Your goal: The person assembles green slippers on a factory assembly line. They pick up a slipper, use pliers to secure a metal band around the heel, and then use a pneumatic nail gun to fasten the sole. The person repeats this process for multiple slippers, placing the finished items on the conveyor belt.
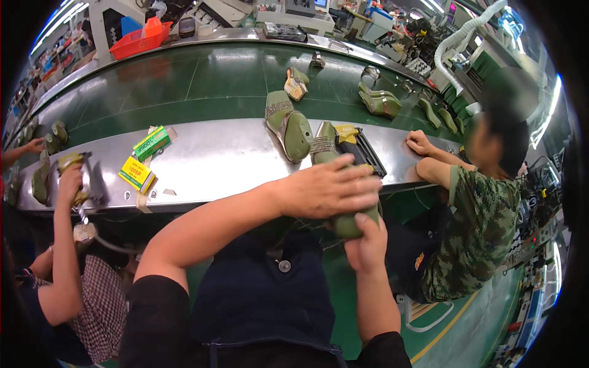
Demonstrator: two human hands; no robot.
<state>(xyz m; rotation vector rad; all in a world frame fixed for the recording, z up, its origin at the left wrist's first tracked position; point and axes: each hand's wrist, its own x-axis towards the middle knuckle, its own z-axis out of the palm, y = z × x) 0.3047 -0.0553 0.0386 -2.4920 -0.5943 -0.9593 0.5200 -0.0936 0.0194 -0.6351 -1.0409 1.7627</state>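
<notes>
My right hand [367, 242] grips the end of a green shoe last [348, 228], its thumb along the side. My left hand [334, 187] lies across the top of the same last with fingers stretched out flat, slightly blurred, hiding its middle. A glittery strap [323, 145] crosses the last's far end. Just left, on the metal ledge, lies another green last [297, 136] with a similar glittery strap. Beyond my hands rests a yellow-and-black staple gun [362, 149], partly covered by my fingers and the last.
Green and yellow small boxes [151, 144] lie on the metal ledge [208, 165]. Behind it, the green conveyor belt [221, 80] carries several lasts [380, 101]. A co-worker in camouflage [481, 230] sits at right; another at left holds a yellow tool [70, 162]. A red basket [141, 42] stands behind.
</notes>
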